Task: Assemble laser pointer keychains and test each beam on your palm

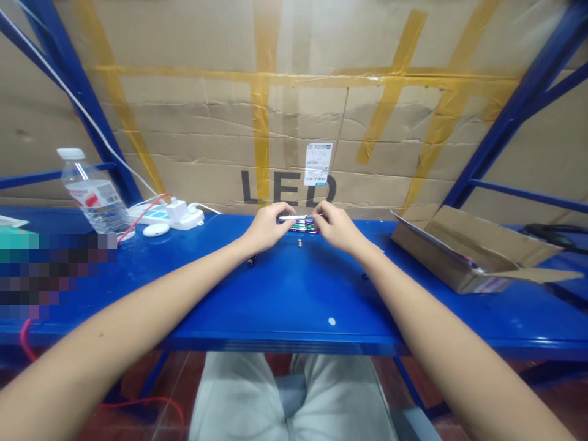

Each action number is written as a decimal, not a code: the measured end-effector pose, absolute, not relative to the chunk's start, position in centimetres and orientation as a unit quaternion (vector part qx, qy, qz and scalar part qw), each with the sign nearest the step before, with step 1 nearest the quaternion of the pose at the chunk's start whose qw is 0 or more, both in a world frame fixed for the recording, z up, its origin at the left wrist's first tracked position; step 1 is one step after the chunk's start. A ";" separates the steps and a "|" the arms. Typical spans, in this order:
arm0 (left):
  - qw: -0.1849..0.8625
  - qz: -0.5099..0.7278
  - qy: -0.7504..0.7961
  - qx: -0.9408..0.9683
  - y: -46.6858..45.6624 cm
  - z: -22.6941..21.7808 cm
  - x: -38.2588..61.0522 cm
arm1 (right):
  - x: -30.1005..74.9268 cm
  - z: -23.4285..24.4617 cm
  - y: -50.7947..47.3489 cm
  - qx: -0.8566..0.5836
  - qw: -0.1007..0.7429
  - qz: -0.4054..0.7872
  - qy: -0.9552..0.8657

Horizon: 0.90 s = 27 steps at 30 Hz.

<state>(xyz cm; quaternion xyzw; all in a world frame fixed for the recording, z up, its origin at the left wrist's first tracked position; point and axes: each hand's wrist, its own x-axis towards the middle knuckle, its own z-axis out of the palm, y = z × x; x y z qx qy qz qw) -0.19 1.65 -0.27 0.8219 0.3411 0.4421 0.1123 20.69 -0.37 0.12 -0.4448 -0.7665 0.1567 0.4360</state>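
At the back of the blue table (285,294), my left hand (264,229) and my right hand (339,228) face each other. Between them lies a slim silver pen (294,217). My left thumb and fingers are closed around its left end, and my right fingertips pinch at its right end. Just below it, several shiny pens (303,226) in green, purple and dark tones lie side by side on the table, partly covered by my fingers. A few tiny metal pieces (300,243) sit in front of them. A small dark part (252,260) is beside my left wrist.
To the right stands an open cardboard box (427,257) with its flaps out. On the left are a water bottle (94,193), a white power strip (158,214) and a round white case (156,230). A large taped carton (197,141) rises behind the table. A white dot (331,321) lies near the front edge.
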 end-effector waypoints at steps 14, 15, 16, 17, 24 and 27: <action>0.124 0.486 0.242 0.831 0.0 0.4 0.4 | 21.0 -0.4 0.3 -0.306 0.379 0.492 -0.721; 0.123 0.482 0.238 0.834 -0.1 0.4 0.4 | 20.9 -0.5 0.2 -0.301 0.378 0.496 -0.722; 0.123 0.477 0.238 0.837 -0.2 0.4 0.5 | 20.8 -0.6 0.1 -0.300 0.376 0.496 -0.722; 0.127 0.471 0.242 0.839 -0.2 0.3 0.6 | 20.7 -0.6 0.0 -0.303 0.375 0.494 -0.723; 0.399 0.487 0.227 0.743 1.3 0.9 0.2 | 20.5 -0.3 -0.5 -0.337 0.380 0.472 -0.720; 0.451 0.450 0.234 0.734 2.5 0.9 -0.6 | 20.5 -0.2 -0.6 -0.338 0.364 0.457 -0.738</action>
